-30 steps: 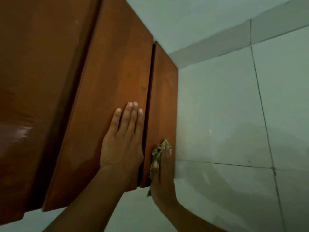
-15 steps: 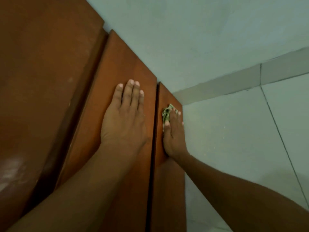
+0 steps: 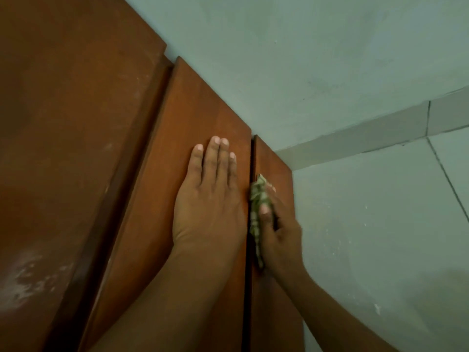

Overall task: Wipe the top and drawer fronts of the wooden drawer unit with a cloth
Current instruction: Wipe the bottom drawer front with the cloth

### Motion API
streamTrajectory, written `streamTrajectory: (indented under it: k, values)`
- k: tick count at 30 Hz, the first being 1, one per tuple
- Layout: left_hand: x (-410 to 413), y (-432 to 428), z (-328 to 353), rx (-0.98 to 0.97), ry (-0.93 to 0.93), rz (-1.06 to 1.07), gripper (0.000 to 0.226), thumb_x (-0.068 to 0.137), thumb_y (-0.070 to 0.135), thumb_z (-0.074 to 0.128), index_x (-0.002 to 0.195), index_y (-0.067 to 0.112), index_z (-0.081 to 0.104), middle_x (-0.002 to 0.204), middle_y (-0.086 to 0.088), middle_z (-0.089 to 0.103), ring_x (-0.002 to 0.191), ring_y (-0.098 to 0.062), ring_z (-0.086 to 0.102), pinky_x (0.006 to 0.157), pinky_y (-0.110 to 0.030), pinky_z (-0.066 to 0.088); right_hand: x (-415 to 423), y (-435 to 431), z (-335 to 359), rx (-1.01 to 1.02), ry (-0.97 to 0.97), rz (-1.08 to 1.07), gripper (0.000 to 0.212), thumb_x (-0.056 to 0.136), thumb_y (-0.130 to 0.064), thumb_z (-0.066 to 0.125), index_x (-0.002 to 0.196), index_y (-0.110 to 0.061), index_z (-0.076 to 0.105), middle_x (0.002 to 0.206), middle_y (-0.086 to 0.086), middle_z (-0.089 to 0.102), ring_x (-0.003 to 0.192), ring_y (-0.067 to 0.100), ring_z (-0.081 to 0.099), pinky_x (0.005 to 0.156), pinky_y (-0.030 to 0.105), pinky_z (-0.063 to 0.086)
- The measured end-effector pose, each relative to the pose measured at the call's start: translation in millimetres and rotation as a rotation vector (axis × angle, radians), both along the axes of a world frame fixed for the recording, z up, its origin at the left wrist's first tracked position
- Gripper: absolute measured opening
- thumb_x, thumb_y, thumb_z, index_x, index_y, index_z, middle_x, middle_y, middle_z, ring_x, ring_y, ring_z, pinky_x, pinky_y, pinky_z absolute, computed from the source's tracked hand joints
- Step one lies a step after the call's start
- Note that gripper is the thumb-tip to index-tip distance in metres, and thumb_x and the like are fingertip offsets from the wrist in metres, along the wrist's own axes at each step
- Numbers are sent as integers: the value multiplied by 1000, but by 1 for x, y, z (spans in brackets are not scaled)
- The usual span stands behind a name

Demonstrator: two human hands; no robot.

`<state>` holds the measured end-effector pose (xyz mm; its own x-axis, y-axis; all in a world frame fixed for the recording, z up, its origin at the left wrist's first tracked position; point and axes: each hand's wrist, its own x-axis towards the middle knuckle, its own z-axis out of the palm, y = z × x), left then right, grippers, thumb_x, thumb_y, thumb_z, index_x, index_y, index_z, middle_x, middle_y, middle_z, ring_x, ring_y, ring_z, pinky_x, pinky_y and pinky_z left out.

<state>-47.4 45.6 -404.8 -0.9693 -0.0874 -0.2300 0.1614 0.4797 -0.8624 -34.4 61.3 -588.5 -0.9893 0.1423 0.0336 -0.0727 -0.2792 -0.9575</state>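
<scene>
I look steeply down the front of the reddish-brown wooden drawer unit point(image 3: 76, 123). Its dusty top fills the left of the view. My left hand point(image 3: 210, 199) lies flat, fingers together, on the upper drawer front point(image 3: 193, 110). My right hand point(image 3: 276, 232) presses a crumpled green patterned cloth point(image 3: 257, 199) against the lower drawer front point(image 3: 274, 301), close to the dark gap between the two fronts. Most of the cloth is hidden under that hand.
A pale wall point(image 3: 304, 59) stands behind the unit. A light skirting strip point(image 3: 355, 141) meets the pale tiled floor point(image 3: 380, 237) on the right. Whitish smears point(image 3: 25, 280) mark the unit's top at the lower left.
My right hand slid the cloth along the lower drawer front toward the wall, then a little back. The view tilted, and my left hand stayed flat on the upper front.
</scene>
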Motion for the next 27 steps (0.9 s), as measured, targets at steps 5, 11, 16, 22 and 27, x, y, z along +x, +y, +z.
streamTrajectory:
  k: [5, 11, 16, 22, 27]
  values:
    - [-1, -1, -2, 0, 16, -9, 70, 100, 36, -1, 151, -5, -25, 159, -29, -31, 149, -41, -29, 116, -55, -22, -64, -18, -20, 115, 117, 141, 55, 106, -45, 18, 158, -26, 21, 166, -11, 17, 154, 4, 8, 127, 34, 11]
    - [-2, -1, -6, 7, 19, -2, 71, 103, 39, 5, 150, -4, -26, 158, -29, -33, 148, -42, -30, 117, -56, -20, -110, -11, -53, 209, -169, 95, 44, 108, -33, 33, 149, -21, 46, 143, 2, 57, 131, 21, 52, 111, 34, 40]
    - [0, 0, -4, 16, 11, 5, 71, 102, 39, 4, 150, -4, -26, 158, -28, -34, 148, -41, -31, 118, -56, -20, -76, 3, -53, 236, -467, -43, 30, 104, -30, 47, 106, -11, 69, 92, 6, 70, 90, 25, 69, 76, 24, 48]
    - [-1, 0, -5, 15, 13, 13, 71, 101, 38, 2, 152, -3, -24, 160, -27, -31, 149, -40, -29, 119, -55, -20, -14, -9, -38, 128, -62, 41, 47, 106, -33, 36, 151, -21, 43, 154, -4, 45, 142, 8, 41, 117, 24, 34]
    - [-5, -2, -12, 24, 30, 15, 74, 104, 42, 9, 153, -4, -22, 160, -28, -29, 150, -42, -27, 119, -57, -18, -55, -2, -57, 321, -367, 85, 41, 107, -31, 38, 140, -15, 56, 125, 13, 68, 112, 30, 66, 100, 42, 53]
